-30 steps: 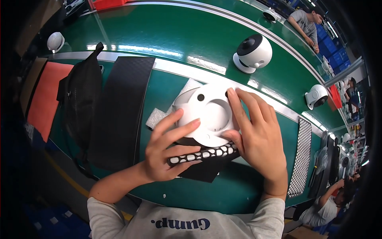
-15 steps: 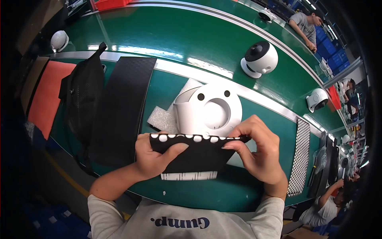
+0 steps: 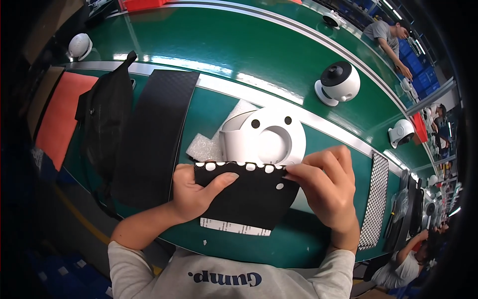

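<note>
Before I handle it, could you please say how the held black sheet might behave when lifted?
The black sheet is probably floppy, since its dotted upper edge appears bent over. Looking thin, it is likely light too.

left hand (image 3: 191, 194) gripping, right hand (image 3: 328, 189) pinching

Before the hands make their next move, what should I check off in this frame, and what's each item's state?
1. Left hand gripping the black sheet: ok.
2. Right hand at the sheet's upper edge, toward its right end: ok.
3. What the right fingertips pinch: cannot tell.
4. Both black round pads visible on the white ring-shaped part: ok.
5. White part fully in view: not ok; the sheet hides its near edge.
</note>
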A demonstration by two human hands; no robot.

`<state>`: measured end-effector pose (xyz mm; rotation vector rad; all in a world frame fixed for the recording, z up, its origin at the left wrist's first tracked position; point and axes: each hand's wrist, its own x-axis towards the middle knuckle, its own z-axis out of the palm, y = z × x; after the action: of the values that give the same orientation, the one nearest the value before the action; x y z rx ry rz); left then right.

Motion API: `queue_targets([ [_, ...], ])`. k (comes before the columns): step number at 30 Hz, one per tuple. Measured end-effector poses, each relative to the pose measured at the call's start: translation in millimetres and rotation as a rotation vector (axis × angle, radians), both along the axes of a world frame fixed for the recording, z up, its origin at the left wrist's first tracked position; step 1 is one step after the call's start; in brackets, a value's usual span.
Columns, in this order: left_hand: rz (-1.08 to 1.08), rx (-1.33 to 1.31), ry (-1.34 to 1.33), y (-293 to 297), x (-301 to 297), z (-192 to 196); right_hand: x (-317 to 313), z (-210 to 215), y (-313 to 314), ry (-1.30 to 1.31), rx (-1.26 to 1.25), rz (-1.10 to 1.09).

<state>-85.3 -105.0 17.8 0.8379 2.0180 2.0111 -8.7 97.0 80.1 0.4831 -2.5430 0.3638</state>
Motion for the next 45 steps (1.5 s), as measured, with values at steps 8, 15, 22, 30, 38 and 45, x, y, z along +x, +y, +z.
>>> queue_targets([
  [8, -0.030, 0.018, -0.049, -8.9, -8.4, 2.9, -10.5, 5.1, -5.9, -0.005, -0.022, 0.145],
  [15, -0.066, 0.025, -0.084, -20.8, -12.9, 11.8, -20.2, -3.2, -10.4, 0.111, -0.320, 0.244],
  [22, -0.025, 0.015, -0.074, -18.1, -12.8, 12.1, -19.6, 10.1, 1.2, -0.157, -0.394, 0.147],
  [30, -0.001, -0.004, -0.019, -22.6, -19.5, 7.5, -23.3, 2.0, -14.7, -0.200, -0.591, 0.011],
  [38, 0.044, 0.057, -0.136, -24.3, -23.4, 6.2, -28.9, -5.7, -16.2, 0.211, 0.125, 0.188],
  [45, 0.034, 0.057, -0.035, -29.0, -25.7, 6.7, -37.7, -18.9, -8.1, 0.001, -0.518, 0.175],
])
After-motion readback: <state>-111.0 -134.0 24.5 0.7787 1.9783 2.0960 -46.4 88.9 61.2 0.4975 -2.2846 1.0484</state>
